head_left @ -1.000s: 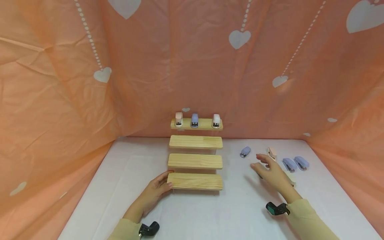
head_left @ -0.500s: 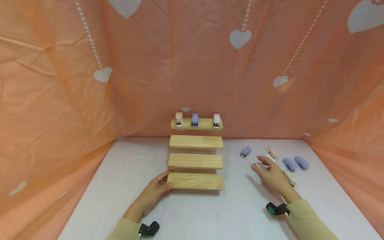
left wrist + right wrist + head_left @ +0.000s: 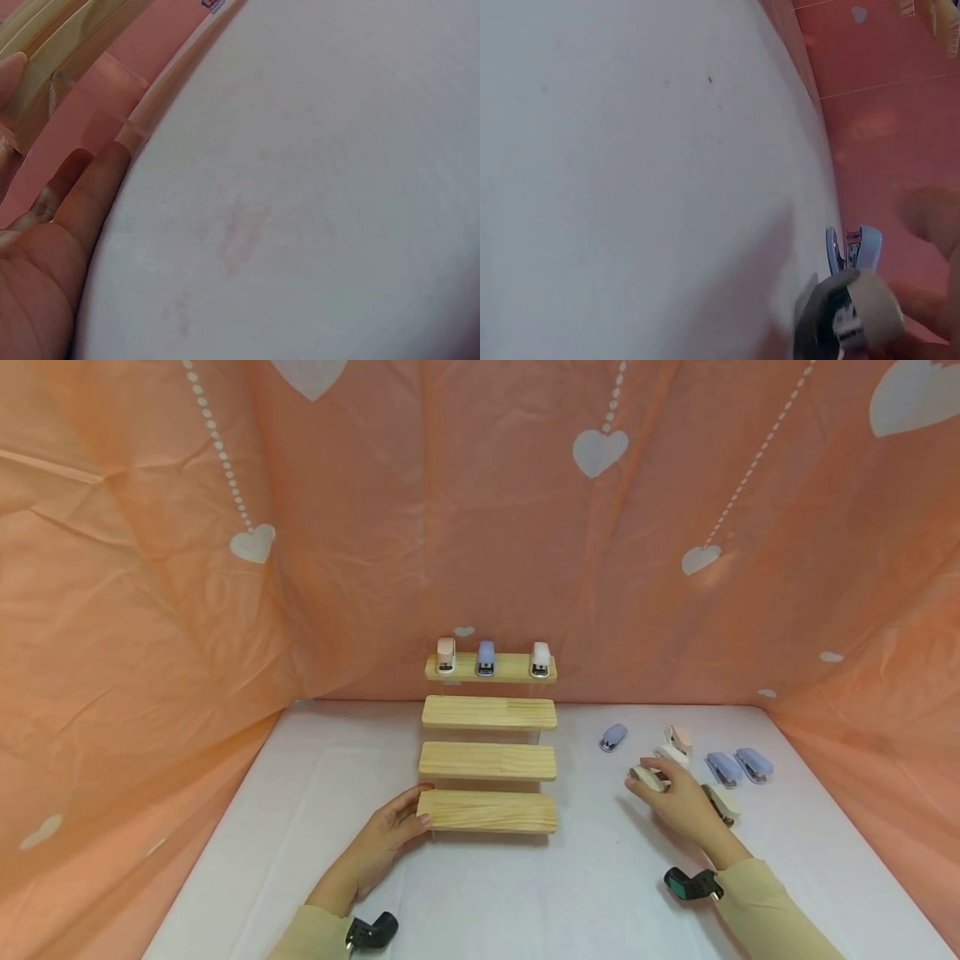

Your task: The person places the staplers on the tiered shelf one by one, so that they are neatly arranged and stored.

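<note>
While an orange cloth (image 3: pixel 495 527) hangs beyond the far edge of the table (image 3: pixel 495 902), a four-board rack (image 3: pixel 487 713) stands on its middle. The left hand (image 3: pixel 388 835) grips the left end of the lowest board (image 3: pixel 495 814) between thumb and fingers; only the left wrist view shows fingers (image 3: pixel 90 191) stretched beneath, near a clear support (image 3: pixel 105 105). Toward the table's right edge, the right hand (image 3: pixel 678 802) has thumb and forefinger about a cream stapler (image 3: pixel 647 778); whether they pinch it I cannot tell. The right wrist view shows its front end and a blurred finger apart from it. Six more staplers (image 3: pixel 723 770) lie around that hand, toward the table's far right corner. Three small staplers (image 3: pixel 486 658), pink, lavender and white, line the top board.
</note>
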Available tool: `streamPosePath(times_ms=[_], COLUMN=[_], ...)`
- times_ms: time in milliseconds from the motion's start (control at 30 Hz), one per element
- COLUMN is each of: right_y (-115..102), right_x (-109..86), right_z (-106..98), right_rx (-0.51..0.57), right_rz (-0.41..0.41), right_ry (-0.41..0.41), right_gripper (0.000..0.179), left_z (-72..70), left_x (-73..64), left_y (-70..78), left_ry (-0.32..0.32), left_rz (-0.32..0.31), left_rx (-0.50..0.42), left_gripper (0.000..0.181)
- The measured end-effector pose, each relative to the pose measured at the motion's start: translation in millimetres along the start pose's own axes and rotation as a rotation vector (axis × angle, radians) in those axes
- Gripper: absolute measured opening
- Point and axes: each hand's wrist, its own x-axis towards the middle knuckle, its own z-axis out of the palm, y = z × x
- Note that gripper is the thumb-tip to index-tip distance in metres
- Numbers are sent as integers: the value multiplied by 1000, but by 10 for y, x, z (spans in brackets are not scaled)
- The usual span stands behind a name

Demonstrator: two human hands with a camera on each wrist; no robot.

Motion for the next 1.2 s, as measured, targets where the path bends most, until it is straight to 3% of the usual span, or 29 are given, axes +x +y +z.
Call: streamPosePath(times_ms=[500,1000,1200], right_y=[-15,21,28], right_x=[-65,-37,-33], right_z=[-72,-21,32], right_rx=[11,77,56], right_rz=[55,72,73], right_ry=[-108,-144,-96], right_gripper=[60,71,71], left_z=[6,17,14], left_x=[-5,-19,-20], left_y=[-14,-13,-4], left_ry=[12,18,20], left_rz=[-5,-3,1], left_rx=[24,7,25], left_gripper=[66,65,66])
